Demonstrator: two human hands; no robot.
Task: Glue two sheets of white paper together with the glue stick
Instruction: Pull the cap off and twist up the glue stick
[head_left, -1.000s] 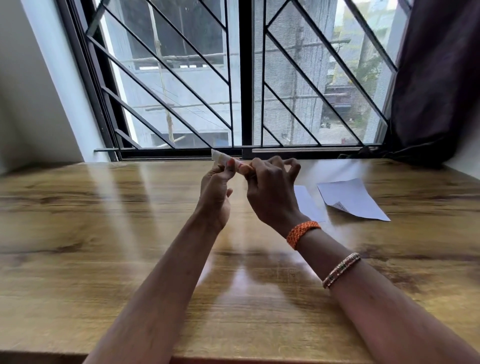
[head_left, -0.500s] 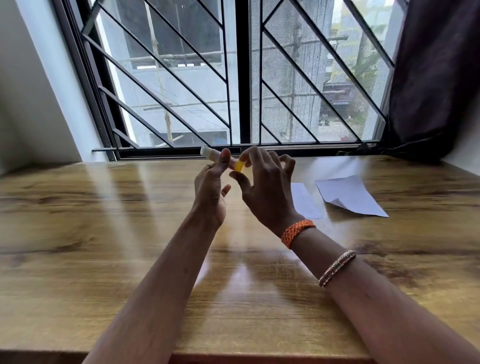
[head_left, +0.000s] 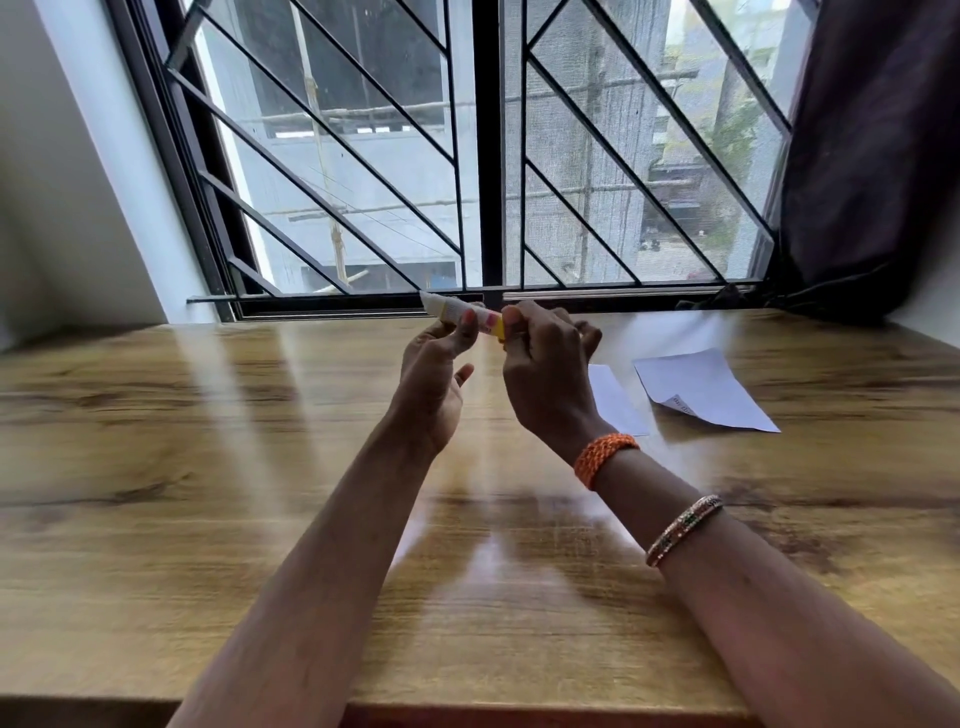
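Wooden table (head_left: 208, 467), glue stick (head_left: 457, 314) aloft

Home room: wooden table (head_left: 208, 467) beside grilled window (head_left: 483, 156), curtain (head_left: 872, 156).

wooden table (head_left: 208, 467) — glossy | barred window (head_left: 483, 156) — daylight | dark curtain (head_left: 872, 156) right

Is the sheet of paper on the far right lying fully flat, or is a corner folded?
One corner is folded: the right sheet shows its near-left corner turned over, with faint print.
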